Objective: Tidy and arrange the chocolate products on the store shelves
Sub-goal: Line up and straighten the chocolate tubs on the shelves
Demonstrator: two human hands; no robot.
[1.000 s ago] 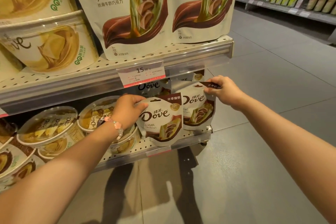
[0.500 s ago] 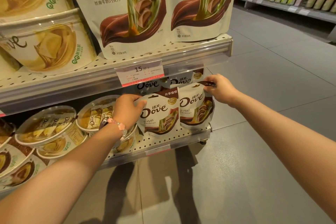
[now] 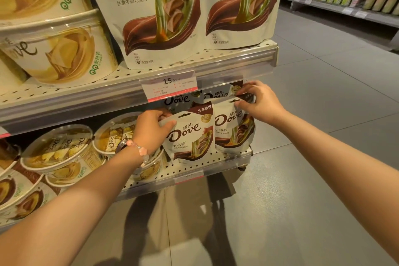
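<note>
Starting at the left, I see clear-lidded chocolate tubs (image 3: 58, 153) stacked on the lower shelf (image 3: 194, 168), partly cut off. My left hand (image 3: 151, 129) pinches the top corner of the front Dove pouch (image 3: 191, 136), cream with a brown swirl, upright at the shelf edge. My right hand (image 3: 262, 101) pinches the neighbouring pouch (image 3: 234, 129); the pouches behind are mostly hidden.

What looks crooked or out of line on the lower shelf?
The front pouch in the left hand leans a little and overlaps the pouch that the right hand holds by its top. Nothing looks spilled or torn.
</note>
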